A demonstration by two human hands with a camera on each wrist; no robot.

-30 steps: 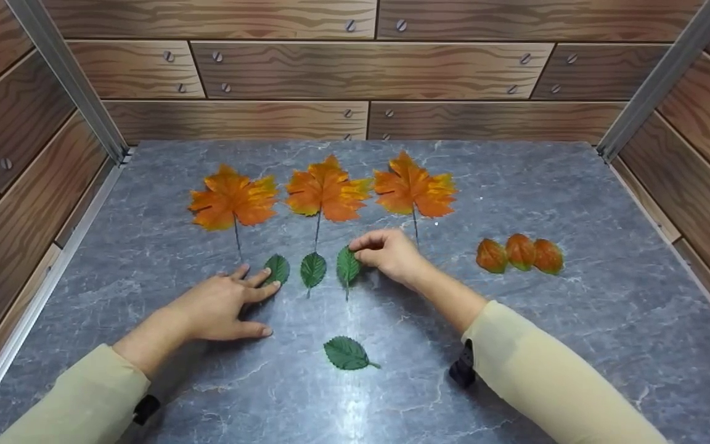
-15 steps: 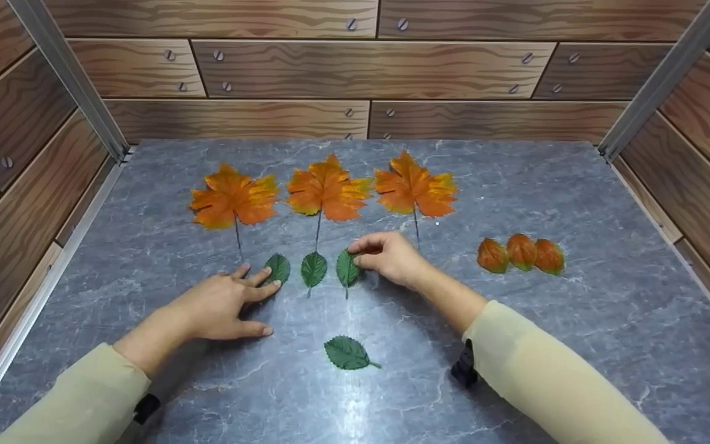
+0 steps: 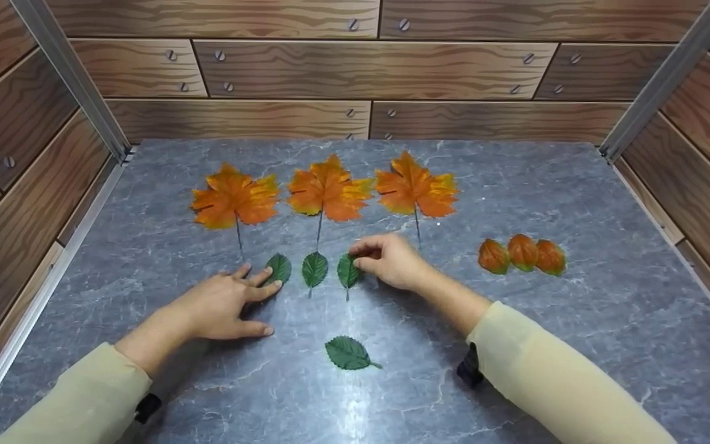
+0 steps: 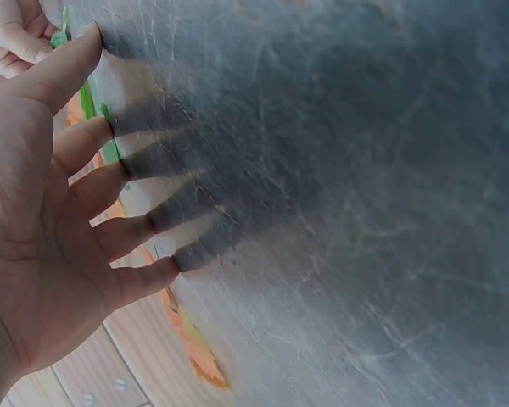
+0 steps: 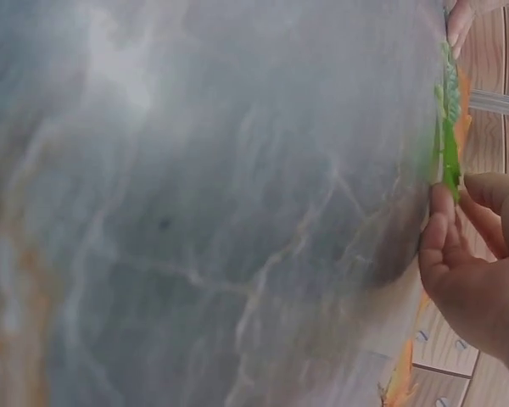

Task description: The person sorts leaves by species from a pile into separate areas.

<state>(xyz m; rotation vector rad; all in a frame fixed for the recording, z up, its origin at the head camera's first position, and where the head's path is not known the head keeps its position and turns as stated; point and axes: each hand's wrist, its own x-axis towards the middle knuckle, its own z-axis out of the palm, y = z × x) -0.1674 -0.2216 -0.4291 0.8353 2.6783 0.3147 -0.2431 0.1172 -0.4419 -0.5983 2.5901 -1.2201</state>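
Three green leaves stand in a row at mid-table. My left hand point(image 3: 222, 305) lies with its fingers spread, two fingertips resting on the left green leaf point(image 3: 280, 269). Beside that one is the middle green leaf point(image 3: 314, 269), which neither hand touches. The right green leaf point(image 3: 347, 271) is pinched at its right edge between the thumb and fingers of my right hand point(image 3: 392, 262); the right wrist view shows this pinch on the green leaf point(image 5: 450, 157) too. A fourth green leaf point(image 3: 347, 353) lies alone nearer the front, its stem pointing right.
Behind the row lie three orange maple leaves, left point(image 3: 236, 196), middle point(image 3: 329, 189) and right point(image 3: 415, 185), stems toward me. Three small brown-orange leaves point(image 3: 522, 253) overlap at the right. Wood-patterned panels point(image 3: 367, 68) enclose the grey marbled table point(image 3: 534, 197).
The right green leaf has shifted very slightly toward me under my right hand. My left hand keeps its place on the left leaf.
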